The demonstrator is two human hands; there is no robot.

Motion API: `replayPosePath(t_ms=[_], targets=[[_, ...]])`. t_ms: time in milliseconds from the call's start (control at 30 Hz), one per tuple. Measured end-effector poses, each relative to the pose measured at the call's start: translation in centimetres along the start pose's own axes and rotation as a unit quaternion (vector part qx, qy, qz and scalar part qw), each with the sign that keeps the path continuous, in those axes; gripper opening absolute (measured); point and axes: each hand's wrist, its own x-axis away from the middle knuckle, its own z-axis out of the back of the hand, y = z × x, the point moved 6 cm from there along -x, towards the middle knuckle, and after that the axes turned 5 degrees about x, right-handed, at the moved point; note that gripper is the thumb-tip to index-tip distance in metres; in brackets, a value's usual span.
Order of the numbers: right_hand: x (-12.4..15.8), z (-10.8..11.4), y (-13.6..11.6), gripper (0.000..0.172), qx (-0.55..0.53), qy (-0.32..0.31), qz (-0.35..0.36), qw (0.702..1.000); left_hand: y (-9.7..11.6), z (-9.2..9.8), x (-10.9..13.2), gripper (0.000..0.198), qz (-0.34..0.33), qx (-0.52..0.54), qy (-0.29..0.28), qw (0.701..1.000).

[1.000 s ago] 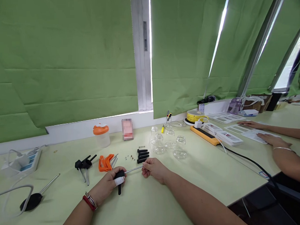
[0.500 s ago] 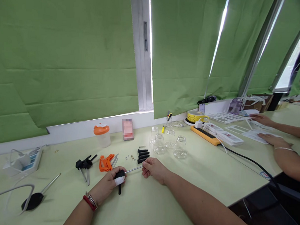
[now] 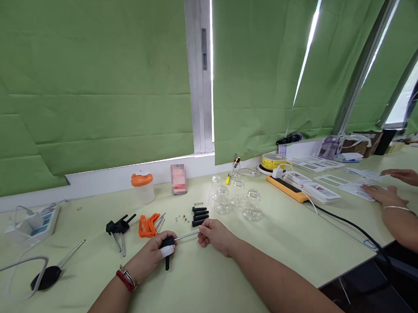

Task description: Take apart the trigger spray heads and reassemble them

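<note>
My left hand (image 3: 151,257) is closed round the black handle (image 3: 166,251) of a tool with a thin metal rod (image 3: 186,235); one finger has a white bandage. My right hand (image 3: 215,236) pinches the far end of that rod. Both hands rest low over the pale green table (image 3: 207,285). Just beyond them lie several short black tubes (image 3: 199,216), a few tiny brass parts (image 3: 181,218), two orange handles (image 3: 147,225) and two black handled tools (image 3: 118,226).
Several clear glass jars (image 3: 236,200) stand behind the right hand. An orange-lidded cup (image 3: 142,187), a power strip (image 3: 32,224) and a black bulb tool (image 3: 50,275) sit to the left. A co-worker's hands (image 3: 387,192) handle white sheets at the right, near a yellow device (image 3: 287,187).
My hands have stayed as they were on the tool. The co-worker's far hand has drawn back to the right over the white sheets.
</note>
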Motion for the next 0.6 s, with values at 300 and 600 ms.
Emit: replayPosePath(t_ms=[300, 600], targets=[[-0.7, 0.2, 1.0, 0.043, 0.059, 0.0, 0.011, 0.998, -0.1, 0.0, 0.0, 0.029, 0.001, 0.009, -0.002, 1.0], [0.1, 0.1, -0.1, 0.039, -0.023, -0.016, -0.006, 1.0, 0.4, -0.2, 0.2, 0.03, 0.004, 0.023, -0.002, 1.0]])
